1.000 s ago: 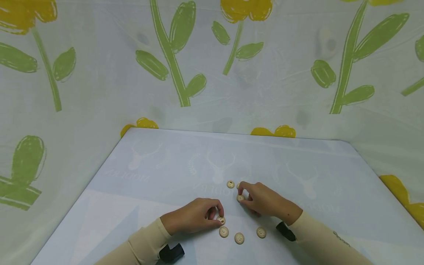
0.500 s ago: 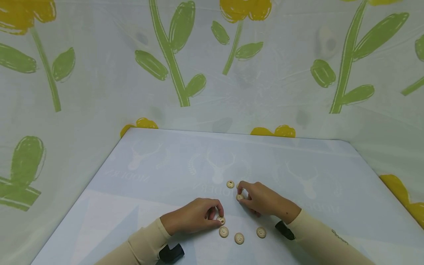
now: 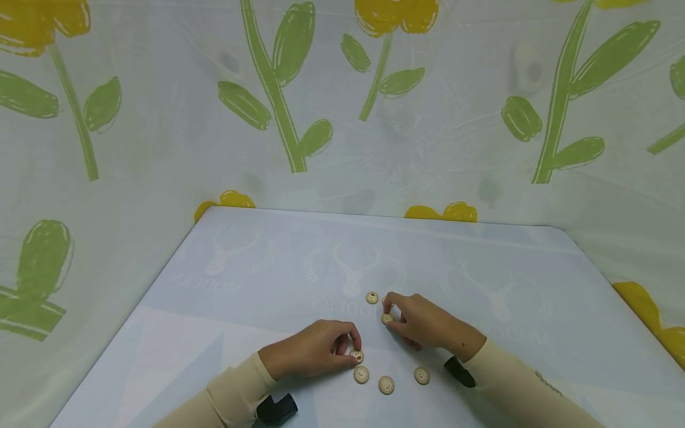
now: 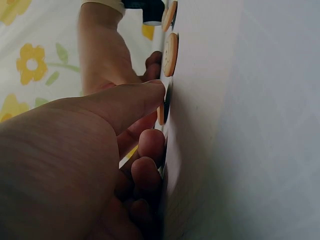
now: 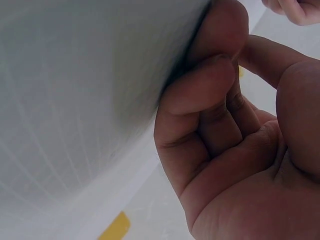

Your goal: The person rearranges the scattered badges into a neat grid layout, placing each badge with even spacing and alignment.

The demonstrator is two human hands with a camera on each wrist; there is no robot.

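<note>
On the table, my left hand point(image 3: 320, 349) pinches a round pale wooden button point(image 3: 357, 356) between thumb and forefinger. Its thumb covers part of that button point(image 4: 161, 115) in the left wrist view. Further back and to the right, my right hand point(image 3: 425, 321) holds another wooden button point(image 3: 387, 319) by its edges, thumb and forefinger on either side. Just beyond that forefinger, a button point(image 3: 385, 301) is mostly hidden. In the right wrist view the curled fingers point(image 5: 200, 92) rest against the tabletop, and the held button is out of sight.
A loose button point(image 3: 371, 298) lies behind the hands. Nearer the front lie a button point(image 3: 361, 374) close to the left thumb, a middle button point(image 3: 386, 385) and a right button point(image 3: 421, 375). The pale table point(image 3: 278, 255) meets a flower-printed curtain point(image 3: 176, 119) at the back.
My right hand and its button have shifted very slightly left and away. The left hand keeps its place, and the loose buttons lie as before.
</note>
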